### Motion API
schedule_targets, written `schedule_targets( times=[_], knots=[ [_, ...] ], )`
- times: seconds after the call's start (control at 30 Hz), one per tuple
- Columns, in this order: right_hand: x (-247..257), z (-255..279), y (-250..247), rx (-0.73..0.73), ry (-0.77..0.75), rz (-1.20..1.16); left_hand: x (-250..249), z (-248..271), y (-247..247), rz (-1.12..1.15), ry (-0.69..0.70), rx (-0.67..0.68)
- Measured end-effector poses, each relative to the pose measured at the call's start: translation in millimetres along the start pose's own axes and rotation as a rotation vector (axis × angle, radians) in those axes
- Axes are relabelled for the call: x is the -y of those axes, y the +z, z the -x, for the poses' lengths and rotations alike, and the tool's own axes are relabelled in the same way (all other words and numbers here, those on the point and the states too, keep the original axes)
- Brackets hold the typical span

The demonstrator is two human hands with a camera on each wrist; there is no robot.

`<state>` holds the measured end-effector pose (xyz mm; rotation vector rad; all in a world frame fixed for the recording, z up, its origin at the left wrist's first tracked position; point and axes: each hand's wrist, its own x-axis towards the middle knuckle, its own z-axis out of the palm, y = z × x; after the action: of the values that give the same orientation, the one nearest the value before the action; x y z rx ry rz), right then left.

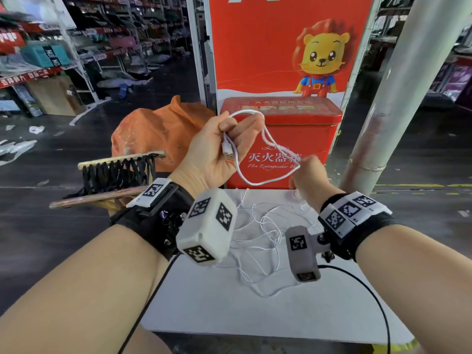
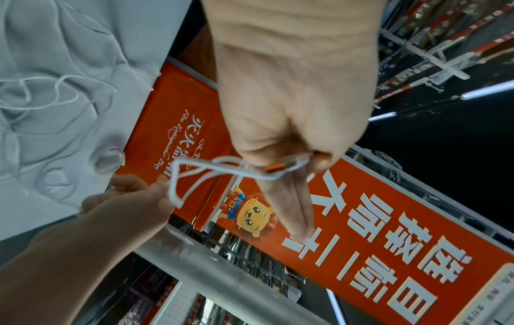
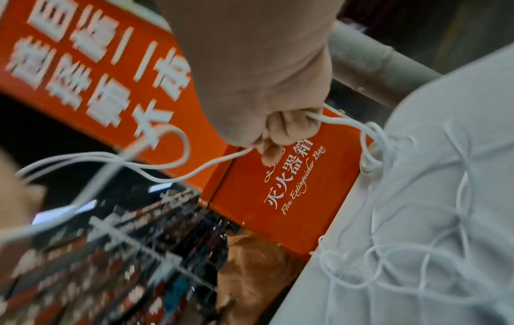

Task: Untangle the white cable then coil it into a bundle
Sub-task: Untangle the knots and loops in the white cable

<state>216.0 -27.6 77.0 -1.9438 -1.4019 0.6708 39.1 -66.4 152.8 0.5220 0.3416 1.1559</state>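
The white cable (image 1: 255, 183) hangs in loops between my two hands above the white table (image 1: 255, 310). My left hand (image 1: 233, 131) is raised with the palm toward me. It pinches a couple of loops under the thumb, and the USB plug (image 1: 228, 155) lies against the palm. In the left wrist view the plug's orange tip (image 2: 274, 168) shows under the thumb of my left hand (image 2: 292, 114). Lower right, my right hand (image 1: 305, 169) grips a stretch of cable in a fist; my right hand (image 3: 274, 123) shows the cable (image 3: 166, 173) running through it. The rest lies tangled (image 1: 258, 241) on the table.
A red fire extinguisher box (image 1: 314, 129) stands right behind the table, with a red lion banner above it. An orange bag (image 1: 158, 131) and a wooden frame with black lacing (image 1: 115, 175) are at the left. A grey pole (image 1: 398, 98) leans at the right.
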Motion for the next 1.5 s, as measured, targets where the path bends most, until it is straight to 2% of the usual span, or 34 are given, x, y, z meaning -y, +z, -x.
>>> schedule_targets(
  times=[0.03, 0.07, 0.1, 0.2, 0.27, 0.4, 0.53, 0.63, 0.7, 0.77, 0.9, 1.0, 1.07, 1.23, 1.37, 1.5],
  knots=[
    [-6, -6, 5, 0.048, -0.023, 0.143, 1, -1, 1, -0.015, 0.039, 0.003],
    [-6, -8, 7, 0.108, -0.025, 0.099, 1, -3, 1, -0.041, 0.086, -0.005],
    [-6, -8, 8, 0.136, -0.115, 0.069, 0, -5, 0, -0.077, 0.135, -0.025],
    [-8, -3, 5, 0.105, -0.295, 0.193, -1, -13, -9, -0.189, 0.248, -0.162],
    [-7, 0, 4, 0.12, -0.431, 0.329, -3, -16, -16, -0.24, 0.276, -0.226],
    [5, 12, -6, 0.216, -0.701, 0.687, -1, -20, -23, -0.287, 0.257, -0.292],
    [22, 24, -13, 0.201, -0.955, 0.94, 3, -24, -29, -0.377, 0.193, -0.379],
    [25, 24, -13, 0.2, -1.147, 0.838, 7, -25, -29, -0.537, 0.087, -0.434],
    [26, 27, -13, 0.29, -1.156, 0.595, 12, -23, -29, -0.656, 0.008, -0.5],
    [28, 32, -13, 0.331, -1.131, 0.446, 17, -19, -28, -0.756, -0.076, -0.528],
    [33, 40, -15, 0.284, -1.088, 0.398, 29, -13, -23, -1.007, -0.219, -0.441],
    [35, 37, -16, 0.232, -0.95, 0.335, 37, -13, -19, -1.193, -0.311, -0.35],
    [34, 29, -19, 0.193, -0.844, 0.303, 37, -16, -19, -1.141, -0.352, -0.263],
    [12, 11, -43, 0.208, -0.673, 0.043, 9, -16, -26, -0.843, -0.288, -0.186],
    [14, 12, -46, 0.228, -0.682, 0.0, 8, -11, -29, -0.873, -0.332, -0.092],
    [29, 19, -36, 0.244, -0.735, 0.017, 20, -13, -24, -0.922, -0.362, -0.078]
  ],
)
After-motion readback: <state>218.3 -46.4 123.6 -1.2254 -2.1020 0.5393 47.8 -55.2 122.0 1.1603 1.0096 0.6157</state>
